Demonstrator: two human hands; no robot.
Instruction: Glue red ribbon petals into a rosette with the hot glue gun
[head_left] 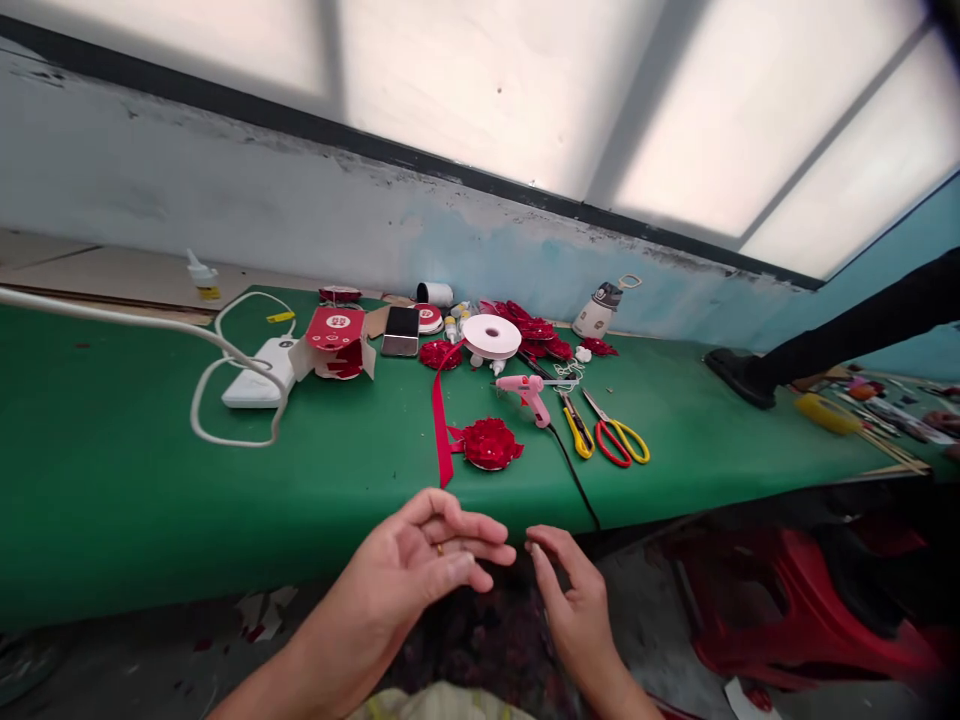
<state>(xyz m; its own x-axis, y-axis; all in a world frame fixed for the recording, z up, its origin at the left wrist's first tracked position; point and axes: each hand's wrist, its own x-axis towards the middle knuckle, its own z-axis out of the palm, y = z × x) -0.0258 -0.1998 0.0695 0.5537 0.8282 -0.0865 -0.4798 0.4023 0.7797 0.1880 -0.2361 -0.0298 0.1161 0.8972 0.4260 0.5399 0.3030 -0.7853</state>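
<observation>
Off the front edge of the green table, my left hand [420, 560] is held palm inward, its fingers loosely stretched and apart, with a ring on one finger and nothing visible in it. My right hand [574, 590] is close beside it, thumb and forefinger pinched together; whatever may be between the tips is too small to make out. Nearest to both hands on the table lies a red fabric flower [489, 444], beside a red ribbon [441, 425] that trails from a white spool [491, 337]. Behind the flower rests a pink glue gun [528, 392] with a black cord.
Right of the glue gun lie a yellow utility knife [577, 428] and scissors [616, 432]. A red box [335, 330], phone [400, 331] and white power bank [261, 378] with a looping cable are to the left. A person's leg [840, 335] and a red stool [780, 600] are at right.
</observation>
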